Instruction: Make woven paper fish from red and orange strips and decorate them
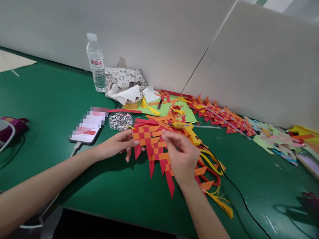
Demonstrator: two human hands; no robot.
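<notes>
A woven red and orange paper fish (142, 136) with long pointed strips is raised a little over the table, and my left hand (122, 143) grips its left edge between thumb and fingers. My right hand (183, 153) is closed in a pinch over the fish's upper right side, close to an orange strip; what lies between its fingertips is hidden. Beneath and behind the right hand are a yellow glue gun (188, 129) and scissors with yellow and red handles (214, 163). A yellow tassel (223, 205) hangs out to the right of the right wrist.
A phone (89, 126) on a charging cable and a clear box of googly eyes (120, 120) lie left of the fish. A water bottle (96, 64) stands behind. Finished woven fish (224, 116) are piled along the wall. A black cord (242, 197) crosses the right side.
</notes>
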